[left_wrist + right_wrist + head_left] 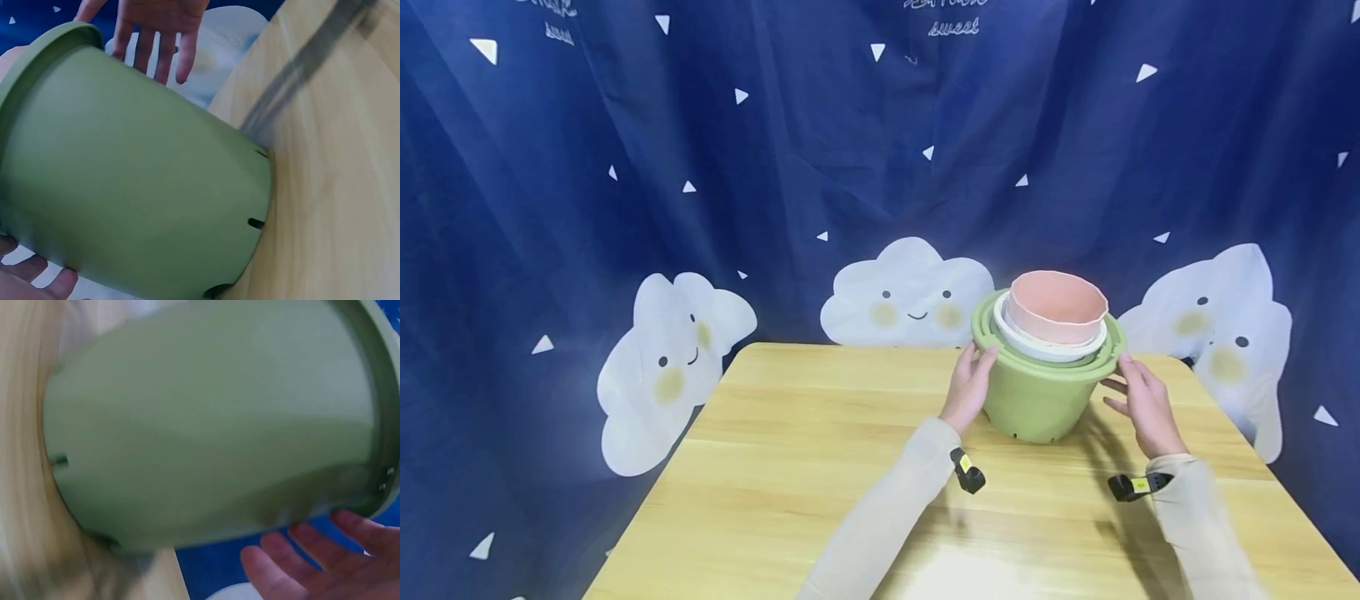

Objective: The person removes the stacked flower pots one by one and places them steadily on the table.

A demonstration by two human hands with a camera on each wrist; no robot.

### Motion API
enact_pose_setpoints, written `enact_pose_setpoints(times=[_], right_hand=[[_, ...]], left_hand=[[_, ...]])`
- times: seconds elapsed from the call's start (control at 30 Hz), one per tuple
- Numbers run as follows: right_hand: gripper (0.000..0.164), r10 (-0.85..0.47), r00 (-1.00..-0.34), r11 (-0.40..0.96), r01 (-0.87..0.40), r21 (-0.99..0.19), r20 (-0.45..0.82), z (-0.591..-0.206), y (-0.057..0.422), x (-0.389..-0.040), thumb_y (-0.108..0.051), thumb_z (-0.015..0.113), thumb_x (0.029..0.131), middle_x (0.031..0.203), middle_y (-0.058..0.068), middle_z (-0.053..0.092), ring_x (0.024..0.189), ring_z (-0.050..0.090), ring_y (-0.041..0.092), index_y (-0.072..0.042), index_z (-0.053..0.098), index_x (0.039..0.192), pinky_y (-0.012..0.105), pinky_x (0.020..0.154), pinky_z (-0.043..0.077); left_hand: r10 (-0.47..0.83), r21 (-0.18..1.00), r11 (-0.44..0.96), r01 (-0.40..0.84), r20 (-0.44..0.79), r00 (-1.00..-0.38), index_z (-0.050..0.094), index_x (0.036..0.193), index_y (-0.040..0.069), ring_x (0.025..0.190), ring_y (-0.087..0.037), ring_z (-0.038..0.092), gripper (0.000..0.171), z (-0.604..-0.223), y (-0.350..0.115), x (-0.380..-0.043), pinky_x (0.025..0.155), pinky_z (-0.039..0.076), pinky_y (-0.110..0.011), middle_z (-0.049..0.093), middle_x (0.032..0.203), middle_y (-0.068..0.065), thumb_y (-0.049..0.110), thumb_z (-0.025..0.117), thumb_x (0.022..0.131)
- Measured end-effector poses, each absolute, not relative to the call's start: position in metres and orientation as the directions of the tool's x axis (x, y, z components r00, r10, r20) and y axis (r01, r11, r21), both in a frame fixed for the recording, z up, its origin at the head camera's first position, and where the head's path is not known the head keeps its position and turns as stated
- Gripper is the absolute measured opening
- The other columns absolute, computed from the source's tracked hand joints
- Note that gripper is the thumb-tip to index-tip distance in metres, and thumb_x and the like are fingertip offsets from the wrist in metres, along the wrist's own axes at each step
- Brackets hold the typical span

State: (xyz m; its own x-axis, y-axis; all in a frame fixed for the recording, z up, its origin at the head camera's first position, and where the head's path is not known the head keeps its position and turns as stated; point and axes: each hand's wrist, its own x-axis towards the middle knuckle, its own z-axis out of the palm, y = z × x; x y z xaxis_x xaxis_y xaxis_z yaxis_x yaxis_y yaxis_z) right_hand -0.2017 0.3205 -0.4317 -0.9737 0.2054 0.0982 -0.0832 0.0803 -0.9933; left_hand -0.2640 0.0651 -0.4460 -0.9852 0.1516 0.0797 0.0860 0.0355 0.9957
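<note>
A green flower pot (1037,404) with slots round its base stands on the table toward the back right. Nested in its mouth are more green rims, a white pot (1051,353) and, on top, a pink pot (1060,300) with a faceted rim. My left hand (970,387) grips the green pot's rim from the left; fingertips (59,284) rest against the wall in the left wrist view. My right hand (1146,408) holds the rim on the right, thumb on top, its other fingers (269,575) spread below the rim beside the wall.
The wooden table (790,450) spreads left and forward of the pots, with its back edge just behind them. A dark blue curtain (790,167) with smiling clouds hangs behind. Black straps with small cameras (967,471) sit on both wrists.
</note>
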Motion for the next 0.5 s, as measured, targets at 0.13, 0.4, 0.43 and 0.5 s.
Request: enact_pose_setpoints(times=[0.13,0.4,0.43,0.5], right_hand=[[0.059,0.198,-0.972,0.257,-0.074,-0.964,0.128,-0.424,0.336,-0.211,-0.051,0.036,0.109,0.099,-0.031,0.057,0.088,0.063,-0.014,-0.003,0.052,0.139,0.01,0.077,0.057],[0.069,0.168,-0.963,0.652,-0.051,-0.757,0.21,-0.404,0.36,-0.233,-0.048,0.036,0.109,0.1,0.007,0.077,0.081,0.065,-0.006,0.012,0.056,0.136,0.02,0.073,0.052],[0.067,0.163,-0.962,0.697,-0.045,-0.716,0.219,-0.401,0.363,-0.235,-0.048,0.037,0.109,0.106,0.019,0.076,0.083,0.068,0.002,0.011,0.058,0.134,0.026,0.075,0.052],[0.066,0.139,-0.965,0.761,-0.04,-0.648,0.223,-0.396,0.368,-0.239,-0.048,0.037,0.109,0.123,0.035,0.067,0.093,0.072,0.024,0.01,0.059,0.132,0.04,0.081,0.053]], left_hand=[[0.138,0.994,0.061,0.088,0.079,-0.987,0.042,0.157,0.026,0.136,-0.021,0.057,0.065,-0.444,0.066,-0.266,0.114,0.047,-0.051,0.05,0.157,-0.003,0.06,0.048,0.103],[0.129,0.994,0.085,0.072,0.061,-0.99,0.041,0.158,0.025,0.138,-0.024,0.056,0.067,-0.444,0.065,-0.269,0.115,0.046,-0.051,0.045,0.162,-0.004,0.061,0.048,0.102],[0.128,0.994,0.087,0.073,0.062,-0.99,0.041,0.158,0.024,0.138,-0.024,0.056,0.068,-0.444,0.065,-0.269,0.115,0.046,-0.052,0.045,0.162,-0.005,0.061,0.049,0.102],[0.132,0.994,0.086,0.072,0.06,-0.989,0.042,0.157,0.024,0.138,-0.025,0.056,0.068,-0.445,0.064,-0.27,0.115,0.046,-0.052,0.045,0.162,-0.005,0.061,0.049,0.101]])
